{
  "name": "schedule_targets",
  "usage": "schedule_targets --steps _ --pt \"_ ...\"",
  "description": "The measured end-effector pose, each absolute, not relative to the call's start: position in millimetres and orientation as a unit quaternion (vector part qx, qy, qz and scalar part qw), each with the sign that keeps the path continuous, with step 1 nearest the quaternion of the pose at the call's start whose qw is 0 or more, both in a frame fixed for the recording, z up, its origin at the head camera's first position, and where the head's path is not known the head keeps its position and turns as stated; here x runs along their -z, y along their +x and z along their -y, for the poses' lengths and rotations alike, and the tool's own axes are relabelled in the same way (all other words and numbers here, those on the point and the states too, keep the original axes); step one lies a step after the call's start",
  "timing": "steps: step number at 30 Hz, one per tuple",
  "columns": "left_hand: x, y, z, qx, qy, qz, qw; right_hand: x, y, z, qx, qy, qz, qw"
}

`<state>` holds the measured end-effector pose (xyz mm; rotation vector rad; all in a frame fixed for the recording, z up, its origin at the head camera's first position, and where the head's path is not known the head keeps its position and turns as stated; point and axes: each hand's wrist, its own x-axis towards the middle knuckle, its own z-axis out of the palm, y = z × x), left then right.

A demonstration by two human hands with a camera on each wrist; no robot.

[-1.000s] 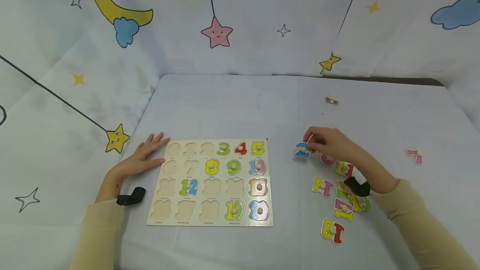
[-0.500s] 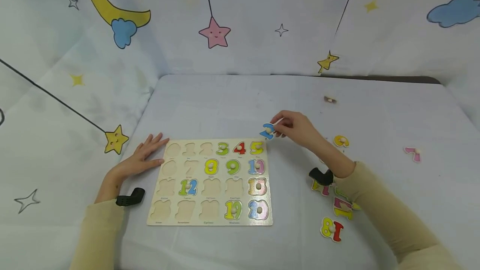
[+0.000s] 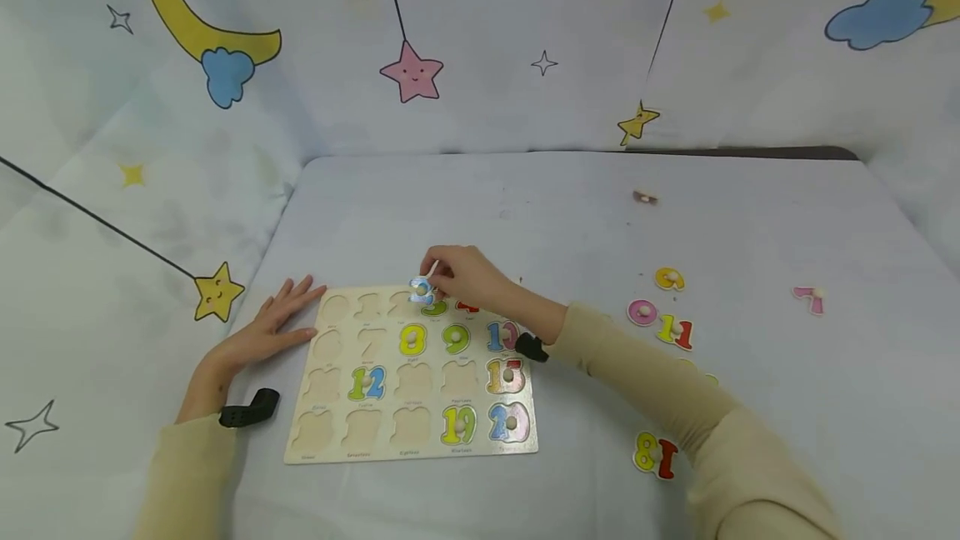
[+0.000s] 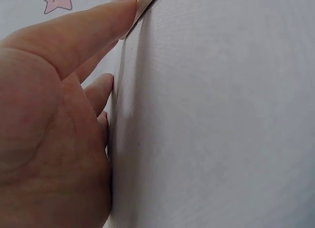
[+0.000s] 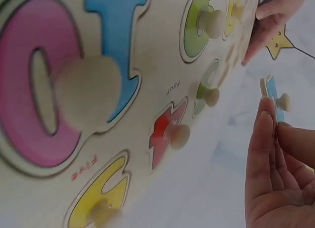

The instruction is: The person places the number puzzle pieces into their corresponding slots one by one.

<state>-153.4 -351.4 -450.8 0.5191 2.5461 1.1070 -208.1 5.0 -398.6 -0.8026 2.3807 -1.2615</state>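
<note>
My right hand (image 3: pixel 467 275) pinches a blue number 2 puzzle piece (image 3: pixel 422 290) by its edge, over the top row of the wooden number board (image 3: pixel 300 440). In the right wrist view the blue 2 (image 5: pixel 271 97) sits between thumb and fingers, its round knob (image 5: pixel 283 102) left free. The held piece partly overlaps the green 3 (image 3: pixel 435 308) in the head view. My left hand (image 3: pixel 264 336) lies with fingers spread at the board's upper left edge. Seen from the left wrist, the thumb (image 4: pixel 88 33) of that hand touches the board's edge.
On the right lie a pink 0 (image 3: pixel 642 312), a yellow and red 11 (image 3: pixel 675 332), an orange piece (image 3: pixel 670 278), an 18 (image 3: pixel 655 456) and a pink 7 (image 3: pixel 810 300). A brown piece (image 3: pixel 645 197) lies farther back. My right sleeve (image 3: pixel 652 373) hides other pieces.
My right hand has carried the blue 2 leftward from the loose pieces to above the board's top row. The left hand stays at the board's edge. The head view has shifted slightly.
</note>
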Motion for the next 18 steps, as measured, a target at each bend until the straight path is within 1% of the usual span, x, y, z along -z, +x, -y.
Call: schedule_targets --steps 9,13,18 --pt "453.4 -151.6 355.0 -0.386 0.182 -0.890 0.162 411.3 -211.9 31.8 0.395 -0.307 -0.848 0.175" --pt "454.2 -152.6 355.4 -0.387 0.184 -0.889 0.160 415.3 -213.9 39.8 0.369 -0.316 -0.856 0.175" --pt "454.8 -153.2 355.1 -0.386 0.186 -0.890 0.155 418.5 -214.1 43.6 0.331 -0.320 -0.873 0.160"
